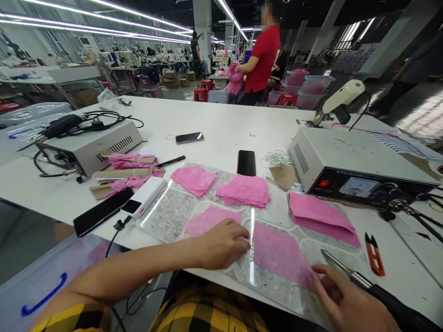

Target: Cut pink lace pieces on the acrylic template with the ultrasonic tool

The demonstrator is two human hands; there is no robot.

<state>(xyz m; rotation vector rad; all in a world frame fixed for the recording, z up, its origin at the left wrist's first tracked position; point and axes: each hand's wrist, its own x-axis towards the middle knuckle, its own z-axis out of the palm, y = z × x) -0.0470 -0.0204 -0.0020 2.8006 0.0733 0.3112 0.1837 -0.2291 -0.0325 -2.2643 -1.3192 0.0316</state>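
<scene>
My right hand (349, 299) pinches the lower right corner of a thin pink fabric piece (277, 249) that lies flat on a clear plastic sheet (169, 212). Near that piece's left edge, my left hand (221, 243) has its fingers curled down; what is under the fingertips is hidden. Another pink fabric piece (211, 219) is partly covered by the left hand. Just beyond the right hand rests a black-handled tool with a pointed metal tip (341, 265). Two small stacks of pink lace, the left stack (194, 179) and the right stack (245, 189), sit at the sheet's far side.
Folded pink fabric (321, 219) and orange thread snips (374, 256) lie to the right. Metal control boxes stand at right (363, 161) and left (97, 147). Phones, a white power bank (145, 197) and bundled pink lace (133, 161) occupy the table. A person in red (265, 55) stands beyond.
</scene>
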